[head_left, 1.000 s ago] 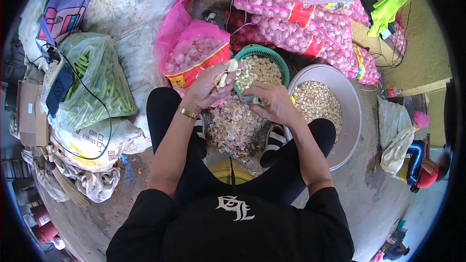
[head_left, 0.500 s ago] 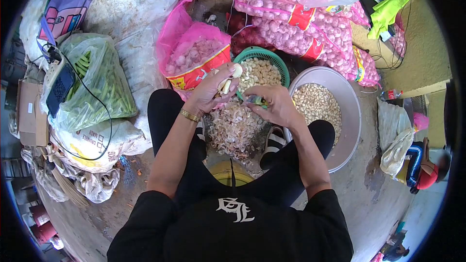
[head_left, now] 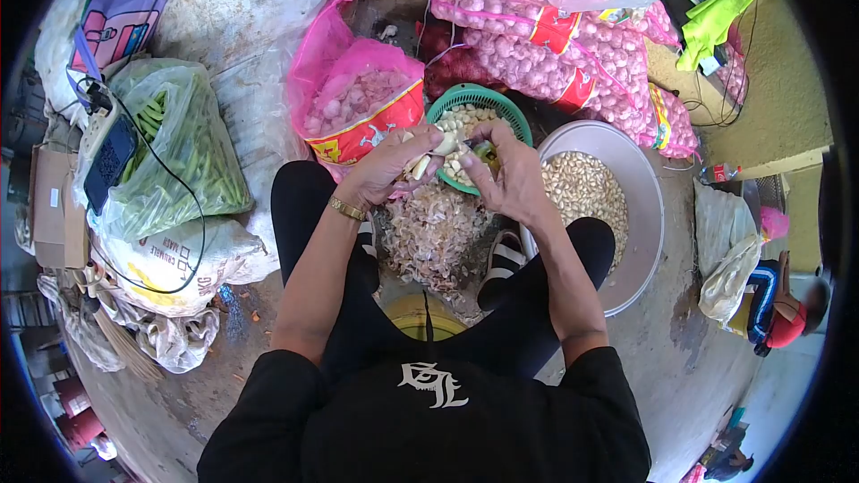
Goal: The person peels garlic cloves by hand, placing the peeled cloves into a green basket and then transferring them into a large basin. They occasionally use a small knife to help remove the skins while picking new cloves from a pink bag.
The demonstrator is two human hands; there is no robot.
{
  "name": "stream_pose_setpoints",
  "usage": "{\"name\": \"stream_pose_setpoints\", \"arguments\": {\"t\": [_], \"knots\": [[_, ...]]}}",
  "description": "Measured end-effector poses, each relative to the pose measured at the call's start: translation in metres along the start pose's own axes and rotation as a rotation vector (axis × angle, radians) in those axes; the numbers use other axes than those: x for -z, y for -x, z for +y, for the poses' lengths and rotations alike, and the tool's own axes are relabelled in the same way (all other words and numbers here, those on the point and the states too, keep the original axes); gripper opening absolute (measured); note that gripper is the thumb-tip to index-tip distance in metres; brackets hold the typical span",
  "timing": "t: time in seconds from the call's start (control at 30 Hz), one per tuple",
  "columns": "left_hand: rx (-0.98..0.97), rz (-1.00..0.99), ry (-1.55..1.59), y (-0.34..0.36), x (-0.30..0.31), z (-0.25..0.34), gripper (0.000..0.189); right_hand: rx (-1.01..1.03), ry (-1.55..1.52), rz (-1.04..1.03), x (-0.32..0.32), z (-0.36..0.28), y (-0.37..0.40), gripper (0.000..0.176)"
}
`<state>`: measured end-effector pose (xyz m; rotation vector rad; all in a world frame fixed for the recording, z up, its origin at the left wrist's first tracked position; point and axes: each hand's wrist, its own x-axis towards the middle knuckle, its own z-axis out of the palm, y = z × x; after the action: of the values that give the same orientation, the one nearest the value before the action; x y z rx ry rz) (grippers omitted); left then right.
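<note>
My left hand (head_left: 394, 165) is closed around several garlic cloves (head_left: 419, 166), pale pieces showing between thumb and fingers. Close to it on the right, my right hand (head_left: 508, 174) is closed on a small object with a green and yellow part (head_left: 488, 154); I cannot tell what it is. Both hands are over the near edge of a green plastic basket (head_left: 514, 109) holding peeled cloves (head_left: 463, 116). Below them, a heap of papery garlic skins (head_left: 434, 237) lies between my feet. A wide pale basin (head_left: 651, 206) full of cloves (head_left: 582, 192) stands to the right.
An open pink mesh bag of garlic bulbs (head_left: 315, 58) stands beyond my left hand. Full mesh sacks of garlic (head_left: 591, 54) are stacked at the back right. Clear bags of green vegetables (head_left: 192, 152) sit at left. Another person (head_left: 783, 317) is at far right.
My right hand has turned and moved slightly up, its fingers now close to the cloves in my left hand. The left hand has barely shifted.
</note>
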<state>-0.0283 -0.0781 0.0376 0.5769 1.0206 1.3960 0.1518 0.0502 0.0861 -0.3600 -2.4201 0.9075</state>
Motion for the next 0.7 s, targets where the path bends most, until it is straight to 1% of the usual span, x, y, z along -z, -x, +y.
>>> {"name": "stream_pose_setpoints", "arguments": {"t": [0.1,0.17,0.27,0.37,0.47,0.57,0.7], "knots": [[0.022,-0.047,0.027,0.0027,-0.0005,0.0046,0.032,-0.009,0.008,-0.014,-0.0029,0.0079,0.0002,0.032],[0.008,-0.055,-0.031,0.0010,0.0004,0.0045,0.032,-0.019,0.031,-0.042,-0.0026,0.0073,-0.0003,0.032],[0.021,-0.103,0.008,0.0009,-0.0009,0.0035,0.032,0.000,0.036,-0.022,-0.0030,0.0069,-0.0006,0.032],[0.029,-0.045,-0.082,0.0007,-0.0065,0.0044,0.032,0.044,0.067,-0.030,-0.0024,0.0085,-0.0013,0.033],[0.037,-0.103,-0.082,0.0009,-0.0060,0.0068,0.032,0.096,0.105,-0.022,-0.0034,0.0123,-0.0015,0.036],[0.052,-0.074,-0.059,0.0001,-0.0082,0.0058,0.032,0.049,0.114,-0.078,0.0012,0.0061,-0.0029,0.038],[0.034,-0.081,-0.046,-0.0001,-0.0085,0.0055,0.031,0.059,0.142,-0.106,0.0006,0.0099,-0.0022,0.040]]}}
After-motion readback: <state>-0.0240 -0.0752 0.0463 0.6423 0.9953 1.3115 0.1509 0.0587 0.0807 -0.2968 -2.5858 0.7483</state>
